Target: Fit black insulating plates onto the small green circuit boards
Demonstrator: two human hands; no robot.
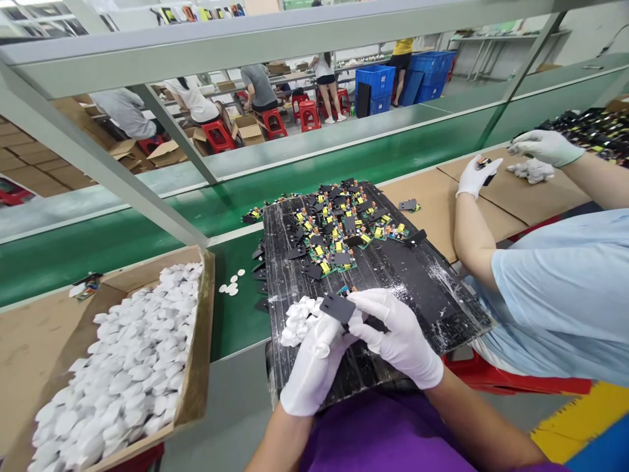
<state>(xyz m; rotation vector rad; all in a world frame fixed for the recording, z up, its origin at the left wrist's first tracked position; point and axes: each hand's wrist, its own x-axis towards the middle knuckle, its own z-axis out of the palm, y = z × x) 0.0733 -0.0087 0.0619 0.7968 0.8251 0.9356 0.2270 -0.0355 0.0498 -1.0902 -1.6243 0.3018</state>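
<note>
A small circuit board with a black plate (337, 307) is held up over the near part of a dark, worn board (417, 288). My right hand (398, 334), white-gloved, pinches its right edge with bent fingers. Closed against the lower left side of the same circuit board is my left hand (314, 367), also gloved; some of its fingers are hidden. A little pile of soft white lumps (299, 320) lies just beside my left fingers. Farther back on the dark board, many similar circuit boards (339, 223) with yellow and black parts lie heaped.
A carton (204, 341) full of white rounded pieces stands at left. White discs (232, 285) lie on the green surface. At right, a co-worker's gloved hands (479, 176) handle a small part over cardboard (427, 190). A metal frame (171, 137) crosses ahead.
</note>
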